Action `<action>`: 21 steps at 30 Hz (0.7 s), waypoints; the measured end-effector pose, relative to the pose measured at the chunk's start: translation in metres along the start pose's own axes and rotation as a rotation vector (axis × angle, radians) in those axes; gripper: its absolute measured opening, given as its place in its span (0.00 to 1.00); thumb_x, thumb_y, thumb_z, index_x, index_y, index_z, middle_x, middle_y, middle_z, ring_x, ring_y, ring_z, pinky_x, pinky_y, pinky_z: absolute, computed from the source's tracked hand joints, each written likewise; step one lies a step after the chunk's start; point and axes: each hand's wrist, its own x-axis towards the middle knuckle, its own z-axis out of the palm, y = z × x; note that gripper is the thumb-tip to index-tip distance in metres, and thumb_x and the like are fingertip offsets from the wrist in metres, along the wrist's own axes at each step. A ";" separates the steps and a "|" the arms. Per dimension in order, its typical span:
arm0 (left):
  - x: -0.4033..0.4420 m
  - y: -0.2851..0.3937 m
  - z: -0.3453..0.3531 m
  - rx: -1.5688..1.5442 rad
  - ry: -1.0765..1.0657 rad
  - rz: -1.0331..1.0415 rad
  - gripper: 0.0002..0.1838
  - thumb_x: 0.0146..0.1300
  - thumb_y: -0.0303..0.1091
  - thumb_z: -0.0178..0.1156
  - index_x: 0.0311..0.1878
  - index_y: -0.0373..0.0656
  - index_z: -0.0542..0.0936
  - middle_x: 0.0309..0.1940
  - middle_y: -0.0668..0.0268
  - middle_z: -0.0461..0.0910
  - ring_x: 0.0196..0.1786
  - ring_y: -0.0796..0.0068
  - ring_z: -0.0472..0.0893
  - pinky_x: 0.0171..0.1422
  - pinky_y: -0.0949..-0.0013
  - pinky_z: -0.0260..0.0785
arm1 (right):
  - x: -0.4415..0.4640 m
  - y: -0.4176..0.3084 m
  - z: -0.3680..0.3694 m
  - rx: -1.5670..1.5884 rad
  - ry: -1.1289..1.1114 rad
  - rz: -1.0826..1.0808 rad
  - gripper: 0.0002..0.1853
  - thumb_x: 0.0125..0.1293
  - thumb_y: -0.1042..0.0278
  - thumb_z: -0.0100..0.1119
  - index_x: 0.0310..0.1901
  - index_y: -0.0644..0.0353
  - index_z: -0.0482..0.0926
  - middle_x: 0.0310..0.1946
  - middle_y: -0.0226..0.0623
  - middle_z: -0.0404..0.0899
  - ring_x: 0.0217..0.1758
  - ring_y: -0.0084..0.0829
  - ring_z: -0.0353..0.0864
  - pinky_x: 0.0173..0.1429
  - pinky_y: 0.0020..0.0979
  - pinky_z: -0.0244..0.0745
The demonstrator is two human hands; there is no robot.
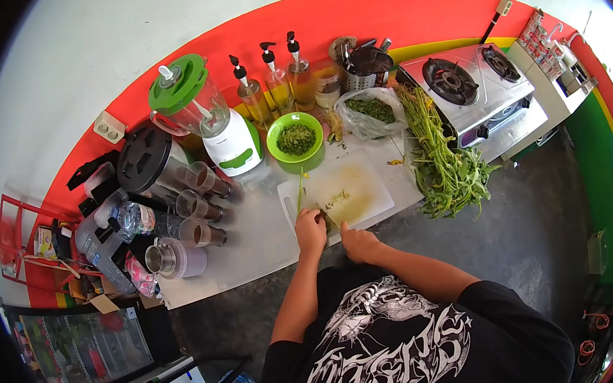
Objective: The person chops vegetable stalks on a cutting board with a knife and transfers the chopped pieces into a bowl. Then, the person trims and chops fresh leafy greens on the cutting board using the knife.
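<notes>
My left hand [310,229] is closed around a green stalk [300,192] at the left part of the white cutting board [375,182]. Just to its right, my right hand [360,244] grips a knife at the board's front edge; the blade [330,215] is thin and hard to make out, pointing toward the left hand. Small chopped green bits [337,200] lie on the stained middle of the board. Behind the board, a green bowl [305,164] holds chopped greens. The fingertips of my left hand are partly hidden.
A blender [230,148], pump bottles [279,90] and a plastic bag of greens [372,129] stand behind. Long leafy stalks [435,165] hang over the right table edge beside a gas stove [486,81]. Several dark-filled cups [204,233] and a jar [190,261] are at left.
</notes>
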 end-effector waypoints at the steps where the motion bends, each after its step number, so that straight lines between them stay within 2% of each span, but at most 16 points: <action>1: -0.003 -0.002 0.001 0.001 -0.006 -0.001 0.07 0.56 0.25 0.66 0.38 0.35 0.86 0.36 0.54 0.83 0.37 0.52 0.84 0.44 0.58 0.77 | 0.003 0.003 0.002 0.005 -0.004 0.003 0.18 0.64 0.72 0.57 0.52 0.68 0.65 0.41 0.59 0.85 0.48 0.55 0.87 0.51 0.49 0.82; 4: -0.004 -0.003 -0.003 0.017 -0.004 0.069 0.08 0.58 0.25 0.66 0.41 0.34 0.86 0.38 0.54 0.83 0.37 0.53 0.85 0.44 0.58 0.77 | 0.011 0.007 -0.011 0.098 0.029 -0.041 0.16 0.67 0.70 0.55 0.52 0.67 0.65 0.40 0.60 0.84 0.45 0.59 0.86 0.50 0.52 0.81; 6: -0.004 0.001 -0.010 -0.101 -0.011 0.019 0.09 0.61 0.26 0.64 0.44 0.35 0.87 0.40 0.54 0.83 0.39 0.51 0.84 0.47 0.58 0.77 | 0.007 0.006 -0.019 0.168 0.102 0.067 0.14 0.70 0.70 0.51 0.52 0.67 0.64 0.39 0.61 0.84 0.44 0.61 0.85 0.49 0.54 0.80; 9: -0.009 0.008 -0.027 -0.181 0.078 -0.054 0.10 0.63 0.27 0.64 0.46 0.35 0.86 0.41 0.53 0.84 0.38 0.51 0.84 0.46 0.58 0.78 | 0.005 0.006 -0.018 0.193 0.100 0.021 0.13 0.71 0.70 0.49 0.51 0.67 0.64 0.39 0.62 0.83 0.45 0.62 0.85 0.49 0.55 0.80; 10: -0.011 0.005 -0.031 -0.198 0.067 -0.122 0.11 0.63 0.27 0.65 0.47 0.36 0.86 0.43 0.54 0.83 0.43 0.52 0.84 0.50 0.56 0.77 | 0.006 0.005 -0.014 0.195 0.094 0.011 0.13 0.71 0.70 0.49 0.51 0.67 0.64 0.39 0.62 0.83 0.45 0.62 0.85 0.49 0.55 0.80; 11: -0.012 0.003 -0.036 -0.189 0.075 -0.124 0.11 0.63 0.27 0.65 0.47 0.36 0.86 0.43 0.54 0.83 0.43 0.52 0.84 0.50 0.56 0.77 | 0.007 0.003 -0.010 0.210 0.088 -0.028 0.15 0.68 0.71 0.51 0.51 0.68 0.64 0.37 0.64 0.83 0.43 0.62 0.85 0.48 0.55 0.79; 12: -0.014 -0.001 -0.039 -0.090 0.067 -0.137 0.12 0.62 0.28 0.66 0.48 0.37 0.85 0.45 0.55 0.82 0.48 0.53 0.82 0.55 0.55 0.74 | 0.010 0.003 -0.007 0.225 0.085 -0.065 0.17 0.64 0.72 0.53 0.51 0.70 0.63 0.35 0.65 0.82 0.41 0.63 0.84 0.47 0.56 0.79; 16: -0.028 0.006 -0.051 0.122 -0.013 -0.230 0.16 0.58 0.29 0.69 0.50 0.42 0.83 0.50 0.59 0.80 0.58 0.52 0.75 0.65 0.53 0.67 | 0.015 0.008 0.000 0.201 0.009 -0.082 0.19 0.65 0.71 0.52 0.53 0.71 0.63 0.37 0.66 0.82 0.42 0.64 0.84 0.47 0.56 0.79; 21: -0.033 -0.001 -0.043 0.164 -0.040 -0.230 0.19 0.55 0.28 0.71 0.51 0.43 0.83 0.50 0.60 0.79 0.57 0.51 0.74 0.63 0.54 0.68 | 0.010 0.037 -0.012 0.230 -0.024 -0.060 0.21 0.65 0.69 0.53 0.56 0.69 0.62 0.41 0.68 0.82 0.45 0.65 0.84 0.52 0.58 0.78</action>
